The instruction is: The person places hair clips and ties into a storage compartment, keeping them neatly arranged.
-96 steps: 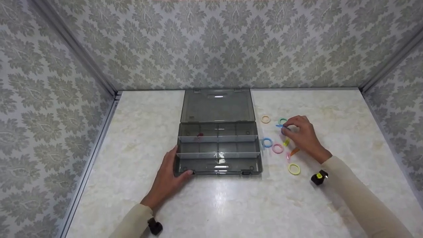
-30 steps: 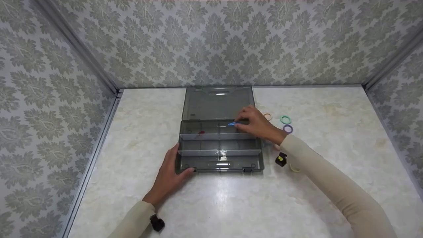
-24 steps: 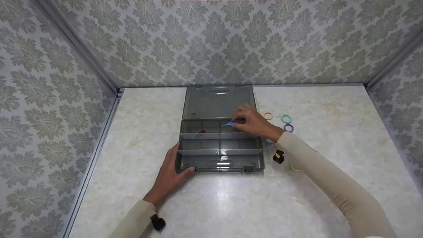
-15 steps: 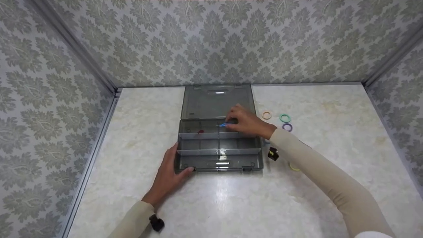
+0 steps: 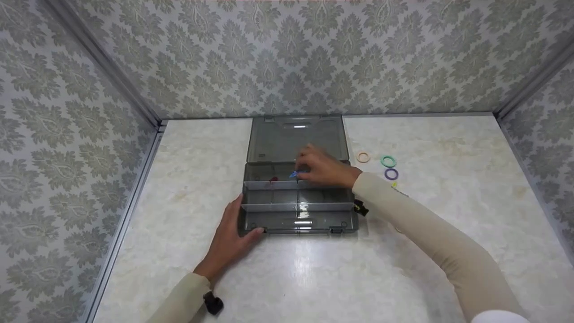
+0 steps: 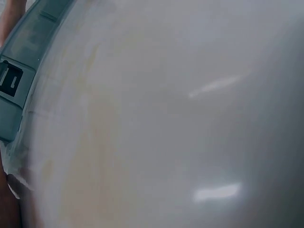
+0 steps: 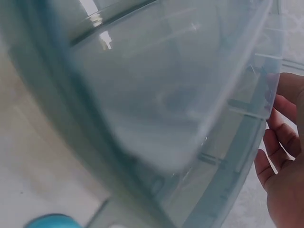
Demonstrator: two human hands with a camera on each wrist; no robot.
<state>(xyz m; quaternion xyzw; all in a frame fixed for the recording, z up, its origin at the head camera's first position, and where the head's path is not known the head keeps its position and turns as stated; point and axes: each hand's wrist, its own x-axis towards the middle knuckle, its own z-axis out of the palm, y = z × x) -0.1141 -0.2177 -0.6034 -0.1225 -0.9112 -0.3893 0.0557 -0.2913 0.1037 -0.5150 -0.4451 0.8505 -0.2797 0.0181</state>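
Clock: read from the middle of the compartments in the head view, with twelve toward the far wall.

Right hand: over the far row at one o'clock, in a narrow pinch on a small blue piece, other fingers curled.

Blue piece: at twelve o'clock, tip poking out past the fingers toward nine; cannot tell whether touching the floor of the far row.

Left hand: wide, at eight o'clock against the corner of the grey box; thumb along the near edge, fingers along the nine o'clock side.

Grey box: see-through, split into three rows by two pale dividers running from nine to three; lid folded back flat toward twelve.

Red piece: at ten o'clock, by the far divider, apart from the blue piece.

Rings: orange ring and green ring on the table at two o'clock; purple ring between two and three, just beside the green ring.

Yellow bit: at three o'clock, partly hidden by the right sleeve.

Latch: black, on the near edge between four and five o'clock.
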